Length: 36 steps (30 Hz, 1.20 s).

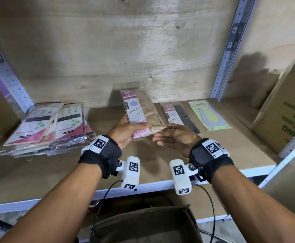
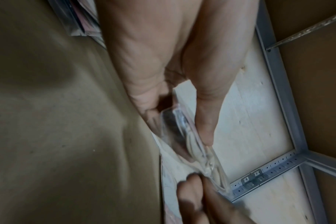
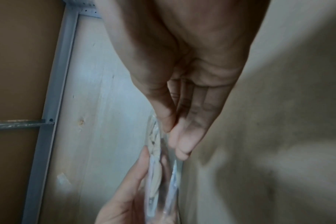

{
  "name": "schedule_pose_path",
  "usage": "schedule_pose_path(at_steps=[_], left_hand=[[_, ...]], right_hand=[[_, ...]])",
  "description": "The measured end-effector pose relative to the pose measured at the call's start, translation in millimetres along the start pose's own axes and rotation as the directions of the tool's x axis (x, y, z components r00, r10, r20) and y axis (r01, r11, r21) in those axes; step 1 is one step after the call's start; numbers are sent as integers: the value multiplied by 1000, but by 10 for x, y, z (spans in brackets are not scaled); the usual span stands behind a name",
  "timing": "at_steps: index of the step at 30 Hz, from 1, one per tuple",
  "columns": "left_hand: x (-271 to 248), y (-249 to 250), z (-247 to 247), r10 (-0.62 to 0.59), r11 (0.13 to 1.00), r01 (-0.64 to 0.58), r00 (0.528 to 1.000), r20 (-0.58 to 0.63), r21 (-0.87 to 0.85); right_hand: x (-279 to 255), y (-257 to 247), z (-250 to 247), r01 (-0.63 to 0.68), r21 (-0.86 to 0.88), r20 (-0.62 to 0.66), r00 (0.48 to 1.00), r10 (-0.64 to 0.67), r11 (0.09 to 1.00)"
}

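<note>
A clear packet of beige stockings (image 1: 139,109) with a pink and white "ENE" card is held tilted above the shelf board (image 1: 160,165). My left hand (image 1: 125,130) grips its lower end, thumb on the front and fingers behind. In the left wrist view the packet (image 2: 184,136) shows edge-on between thumb and fingers. My right hand (image 1: 174,135) lies just right of the packet's lower right corner, fingers fairly straight and touching it. The right wrist view shows that hand (image 3: 175,136) with straight fingers beside the packet's edge (image 3: 154,166).
A stack of similar packets (image 1: 43,127) lies at the shelf's left. A black-stocking packet (image 1: 178,118) and a yellow-grey sock packet (image 1: 210,116) lie behind my right hand. A cardboard box (image 1: 283,111) stands at far right. An open carton (image 1: 143,225) sits below the shelf edge.
</note>
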<state>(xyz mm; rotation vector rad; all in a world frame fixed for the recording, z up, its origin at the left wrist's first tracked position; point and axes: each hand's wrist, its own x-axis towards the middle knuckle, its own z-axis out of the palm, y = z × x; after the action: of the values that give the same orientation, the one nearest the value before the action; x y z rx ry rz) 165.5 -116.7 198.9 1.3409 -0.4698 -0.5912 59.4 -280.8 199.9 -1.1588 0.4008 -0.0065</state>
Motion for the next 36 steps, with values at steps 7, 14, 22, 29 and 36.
schedule_pose_path(at_steps=[7, 14, 22, 29, 36], left_hand=[[-46, 28, 48, 13, 992, -15, 1000, 14, 129], [-98, 11, 94, -172, 922, 140, 984, 57, 361], [-58, -26, -6, -292, 881, 261, 956, 20, 394], [16, -111, -40, -290, 828, 291, 954, -78, 479], [73, -110, -97, -366, 846, 362, 928, -68, 391]], right_hand=[[42, -57, -31, -76, 251, -15, 996, 83, 965], [70, -9, -109, 14, -180, -41, 999, -21, 984], [92, -35, -161, -20, -271, -132, 991, -17, 962], [204, -24, -166, -45, -413, -198, 979, -41, 910], [282, -80, -134, -72, -574, -252, 963, -93, 816]])
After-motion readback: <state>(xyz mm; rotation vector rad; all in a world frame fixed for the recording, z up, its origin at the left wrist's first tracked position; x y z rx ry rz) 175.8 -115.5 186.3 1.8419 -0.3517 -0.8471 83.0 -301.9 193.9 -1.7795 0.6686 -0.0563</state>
